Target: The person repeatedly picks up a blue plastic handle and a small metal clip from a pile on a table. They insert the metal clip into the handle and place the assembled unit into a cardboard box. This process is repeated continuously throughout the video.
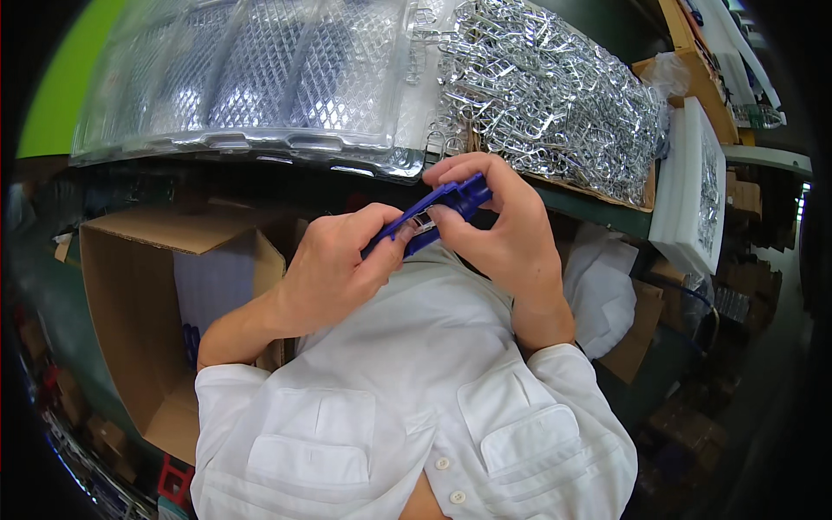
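Head view: a blue plastic tool [438,211] is held between both hands just in front of the worktop's near edge [598,208], above a white shirt front; the left hand [334,269] is closed around the tool's lower end, thumb pressed along it; the right hand [503,221] is clamped on its upper end, fingers curled over the top; a small clear-and-metal piece [423,225] is seen between the thumbs, touching the tool, though its exact seating cannot be told; a heap of shiny wire clips [555,95] is piled on the worktop toward its right side; clear plastic trays [251,78] of meshed metal are laid along its left; an open cardboard box [165,303] is stood below the worktop's left end; a white foam slab [693,186] is leaned at the right edge.
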Demonstrator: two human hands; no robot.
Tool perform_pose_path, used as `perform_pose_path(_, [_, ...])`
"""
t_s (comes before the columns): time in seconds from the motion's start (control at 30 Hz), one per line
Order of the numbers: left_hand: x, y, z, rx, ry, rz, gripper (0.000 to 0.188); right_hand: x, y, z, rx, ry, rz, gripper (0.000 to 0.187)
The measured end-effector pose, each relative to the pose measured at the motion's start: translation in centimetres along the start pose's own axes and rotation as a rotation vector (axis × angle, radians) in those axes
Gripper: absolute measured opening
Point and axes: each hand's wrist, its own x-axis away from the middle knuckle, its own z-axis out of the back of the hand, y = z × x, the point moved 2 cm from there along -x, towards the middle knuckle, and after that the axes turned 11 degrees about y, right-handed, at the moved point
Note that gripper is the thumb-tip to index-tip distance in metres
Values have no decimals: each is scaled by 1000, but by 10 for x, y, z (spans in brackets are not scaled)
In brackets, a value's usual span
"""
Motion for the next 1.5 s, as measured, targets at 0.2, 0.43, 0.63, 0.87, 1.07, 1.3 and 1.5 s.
perform_pose_path(0.2, [-12,5,-3,-57,-31,97,13,2,13,4,-20,22,-32,27])
perform_pose_path(0.43, [-21,-7,-11,-42,-65,87,13,7,27,6,-75,38,-98,26])
perform_pose_path(0.63, [-21,-5,-13,-78,-15,57,12,4,21,9,-237,-67,-312,27])
perform_pose_path(0.87, [-25,-9,-20,-129,0,39,17,2,34,4,-4,-9,-186,25])
perform_pose_path(1.07, [-32,-16,-25,-93,-60,182,24,-1,37,-4,155,96,-153,24])
perform_pose_path(1.3, [-30,4,0,79,-198,-14,35,-1,18,25,-248,32,-155,22])
perform_pose_path(1.5, [-17,37,22,-120,-206,-335,54,6,-11,60,-147,-159,67,50])
